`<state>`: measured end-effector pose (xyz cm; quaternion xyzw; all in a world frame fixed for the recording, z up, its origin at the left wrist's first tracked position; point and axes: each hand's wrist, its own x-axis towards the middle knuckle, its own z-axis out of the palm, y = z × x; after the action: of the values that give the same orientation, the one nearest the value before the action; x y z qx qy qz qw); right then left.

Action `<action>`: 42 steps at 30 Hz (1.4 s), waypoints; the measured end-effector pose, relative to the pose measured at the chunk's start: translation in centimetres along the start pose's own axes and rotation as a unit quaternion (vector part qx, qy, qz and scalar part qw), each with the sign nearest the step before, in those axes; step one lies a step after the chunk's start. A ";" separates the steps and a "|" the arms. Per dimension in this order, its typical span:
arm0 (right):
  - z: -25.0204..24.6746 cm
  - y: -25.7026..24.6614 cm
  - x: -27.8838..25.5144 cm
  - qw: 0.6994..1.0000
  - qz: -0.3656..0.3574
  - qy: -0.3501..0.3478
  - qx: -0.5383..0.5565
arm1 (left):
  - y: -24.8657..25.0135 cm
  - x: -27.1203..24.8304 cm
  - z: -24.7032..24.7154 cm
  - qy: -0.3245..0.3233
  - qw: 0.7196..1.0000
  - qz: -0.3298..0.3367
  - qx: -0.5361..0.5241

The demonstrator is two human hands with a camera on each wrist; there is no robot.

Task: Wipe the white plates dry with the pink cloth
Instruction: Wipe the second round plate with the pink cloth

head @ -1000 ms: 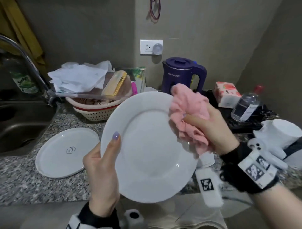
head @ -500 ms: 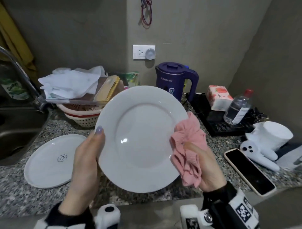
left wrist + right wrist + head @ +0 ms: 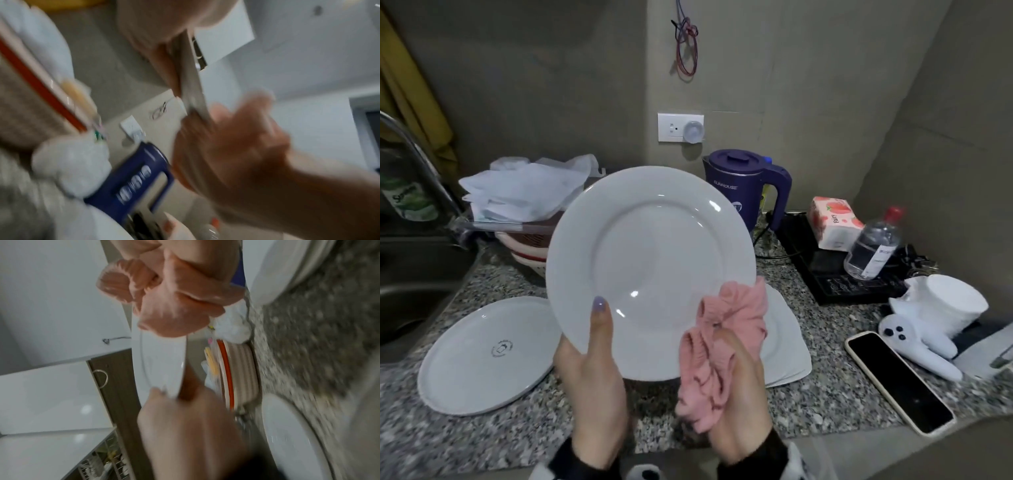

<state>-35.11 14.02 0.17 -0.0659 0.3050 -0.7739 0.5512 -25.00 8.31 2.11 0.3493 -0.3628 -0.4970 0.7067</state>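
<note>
A round white plate [image 3: 650,260] is held tilted up above the granite counter [image 3: 825,394], its face toward the person. The left hand [image 3: 592,383] grips its lower rim, thumb [image 3: 599,322] lying on the face and fingers behind. The right hand [image 3: 739,404] clutches a bunched pink cloth [image 3: 722,342] that presses against the plate's lower right rim. A second round plate [image 3: 482,356] lies upside down on the counter to the left, and a square white plate [image 3: 787,346] lies behind the cloth. Farther back stand a purple kettle [image 3: 743,185] and a basket [image 3: 524,246]; a phone [image 3: 897,380] lies to the right.
</note>
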 end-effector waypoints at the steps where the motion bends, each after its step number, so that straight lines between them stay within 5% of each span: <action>1: -0.2 -1.1 0.3 1.000 0.005 -0.016 -0.008 | 0.4 0.6 -0.6 -0.048 0.999 -0.004 0.012; 4: -0.6 -5.1 1.1 0.995 0.012 -0.049 -0.085 | 2.9 3.2 -1.2 -0.155 0.987 -0.021 0.028; 6: 0.1 -7.0 1.1 0.983 -0.014 -0.061 -0.172 | 3.6 4.5 -1.0 -0.156 0.985 0.002 0.073; 11: 1.3 -6.0 0.7 0.980 -0.150 0.004 -0.133 | 1.4 2.8 -0.2 -0.025 0.997 0.044 0.053; 16: 1.1 -1.0 -1.0 0.996 -0.072 0.039 -0.033 | -1.0 -0.3 1.7 0.061 0.997 0.025 -0.044; 19: 0.2 -1.7 -0.6 0.997 -0.058 0.036 -0.036 | -0.9 -0.4 0.5 -0.009 0.999 0.031 -0.007; 24: -1.3 -7.0 1.0 0.989 -0.035 -0.074 -0.122 | 3.0 4.7 -1.3 -0.241 0.970 -0.030 0.031; 27: 0.1 -8.9 1.1 0.955 -0.125 -0.081 -0.258 | 3.5 4.7 -0.7 -0.204 0.976 -0.030 0.074; 29: 0.5 -9.3 1.4 0.909 -0.198 -0.070 -0.361 | 2.8 3.2 -0.4 -0.164 0.984 -0.042 0.049; 32: -0.5 -9.6 2.2 0.793 -0.258 -0.020 -0.552 | 1.7 1.7 -0.7 -0.108 0.991 -0.079 0.024; 33: -0.6 -9.9 2.1 0.713 -0.296 0.004 -0.636 | 1.4 1.4 -0.8 -0.091 0.992 -0.085 0.026; 35: -0.1 -10.7 1.7 0.495 -0.388 0.008 -0.777 | 1.1 0.8 -0.8 -0.068 0.992 -0.098 0.032; 37: 1.7 -10.1 1.0 0.364 -0.365 -0.055 -0.855 | 0.7 0.2 -0.3 -0.047 0.992 -0.118 0.027; 42: 2.8 -3.6 -1.7 0.276 -0.279 -0.300 -0.869 | 0.5 -0.2 0.0 -0.036 0.988 -0.139 0.058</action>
<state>-36.17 15.20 4.82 -0.8144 0.5735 -0.0827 -0.0299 -24.84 8.64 2.55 0.4185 -0.3637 -0.5808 0.5960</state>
